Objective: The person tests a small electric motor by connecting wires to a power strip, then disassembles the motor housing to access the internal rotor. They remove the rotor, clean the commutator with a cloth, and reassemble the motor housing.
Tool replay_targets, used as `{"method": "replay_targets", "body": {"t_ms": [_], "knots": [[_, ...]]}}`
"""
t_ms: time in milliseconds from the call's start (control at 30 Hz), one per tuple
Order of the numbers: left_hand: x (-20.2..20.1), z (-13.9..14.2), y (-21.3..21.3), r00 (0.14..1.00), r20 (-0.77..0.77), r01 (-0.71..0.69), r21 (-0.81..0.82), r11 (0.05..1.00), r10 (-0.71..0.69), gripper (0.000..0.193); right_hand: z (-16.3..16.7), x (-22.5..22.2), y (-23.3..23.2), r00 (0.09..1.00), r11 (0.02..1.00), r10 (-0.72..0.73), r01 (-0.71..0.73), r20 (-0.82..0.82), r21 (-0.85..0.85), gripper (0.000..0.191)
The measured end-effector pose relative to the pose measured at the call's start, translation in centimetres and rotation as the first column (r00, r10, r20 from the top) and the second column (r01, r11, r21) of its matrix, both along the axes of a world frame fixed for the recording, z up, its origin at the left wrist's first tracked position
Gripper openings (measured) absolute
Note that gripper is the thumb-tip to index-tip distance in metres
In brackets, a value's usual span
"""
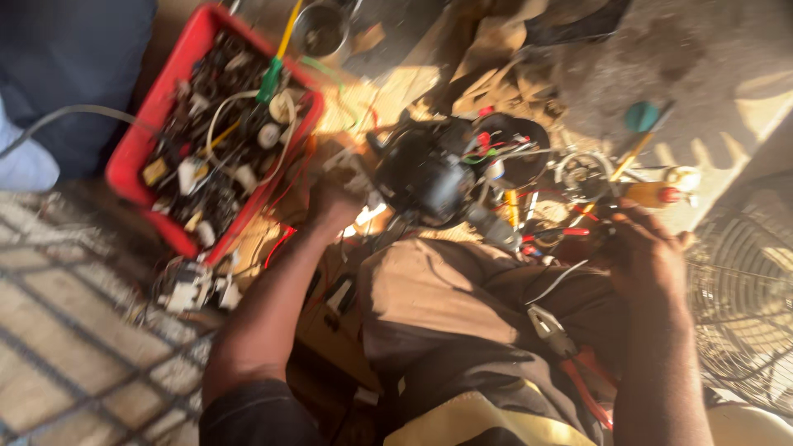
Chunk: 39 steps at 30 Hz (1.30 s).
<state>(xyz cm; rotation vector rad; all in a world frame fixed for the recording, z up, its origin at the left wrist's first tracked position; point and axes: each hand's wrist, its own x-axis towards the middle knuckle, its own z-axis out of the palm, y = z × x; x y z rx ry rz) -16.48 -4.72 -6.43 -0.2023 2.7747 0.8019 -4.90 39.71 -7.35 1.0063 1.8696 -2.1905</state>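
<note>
Lower centre of the frame, nearest: brown cloth over the knee (429, 297), soft and creased, with red-handled metal pliers (570, 355) lying on it, jaws up and to the left, untouched. Just above, at centre left, left hand (334, 202) closed about something small beside the round black motor housing (429, 177); exactly what sits in the grip too blurred to tell. At centre right, right hand (644, 248) curled narrow among thin red and white wires (553, 235), fingers pinching at the tangle. Motor housing at frame centre, matte, dusty, opened up, leads spilling loose: judged mid-way, stripped down but nothing rejoined or closed yet. Beyond, upper right, yellow-shafted screwdriver with teal cap (640, 124) resting on gritty concrete. Upper left, shallow red plastic tray (132, 149), glossy rim, heaped with dark small parts, white plugs and a green-handled tool (269, 78). Far right edge, round wire fan grille (743, 289).
</note>
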Motion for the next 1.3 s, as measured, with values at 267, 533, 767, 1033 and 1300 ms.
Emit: {"method": "replay_targets", "body": {"t_ms": [267,533,767,1033,1300], "knots": [[9.2,3.8,2.0,0.961,0.002,-0.22,0.612,0.759,0.277,0.025,0.5,1.2,0.2,0.996,0.955,-0.081,0.069,-0.029,-0.288,0.033],[10.8,3.2,5.4,0.877,0.428,-0.473,0.849,0.236,0.219,0.038,-0.2,1.2,0.6,0.99,0.941,-0.107,0.07,-0.092,-0.332,0.033],[11.4,2.1,5.8,0.935,0.079,-0.289,0.735,0.614,0.346,0.023,0.8,1.0,-0.2,0.991,0.927,-0.127,0.102,-0.046,-0.362,0.032],[11.6,2.0,6.2,0.909,-0.136,-0.12,0.821,0.558,0.395,0.02,0.4,1.3,0.2,0.989,0.927,-0.134,0.104,-0.057,-0.361,0.033],[10.5,3.1,5.8,0.745,0.602,-0.641,0.765,0.06,0.289,0.024,0.0,1.4,0.7,0.993,0.946,-0.114,0.097,-0.036,-0.31,0.034]]}}
